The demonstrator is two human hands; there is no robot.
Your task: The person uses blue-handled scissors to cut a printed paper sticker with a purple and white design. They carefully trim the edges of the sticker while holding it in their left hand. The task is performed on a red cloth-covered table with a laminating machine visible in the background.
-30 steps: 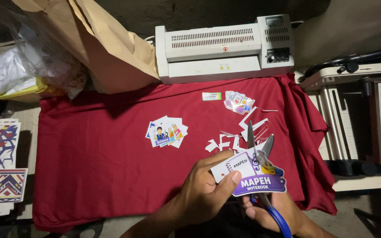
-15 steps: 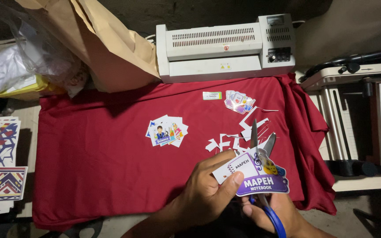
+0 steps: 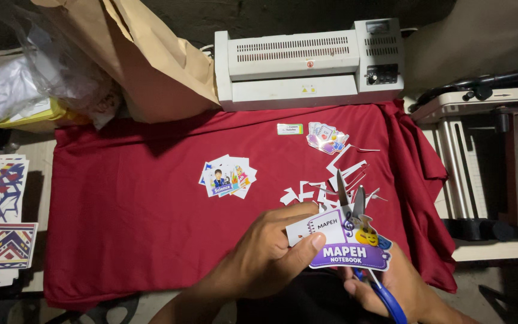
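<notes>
My left hand pinches a laminated purple and white label card by its left edge, thumb on top. My right hand holds blue-handled scissors; the blades stand apart and bite into the card's top edge. Both hands hover over the near right part of a dark red cloth. A small stack of cut picture labels lies in the middle of the cloth. Another cut pile and a small green-white strip lie farther back.
White offcuts are scattered just beyond the scissors. A white laminating machine stands at the cloth's far edge, a brown paper bag and plastic bags at far left. A paper cutter is at right, patterned sheets at left.
The scissor blades have advanced a little into the card's top edge, and my left hand has turned the card slightly. Everything on the cloth lies as before.
</notes>
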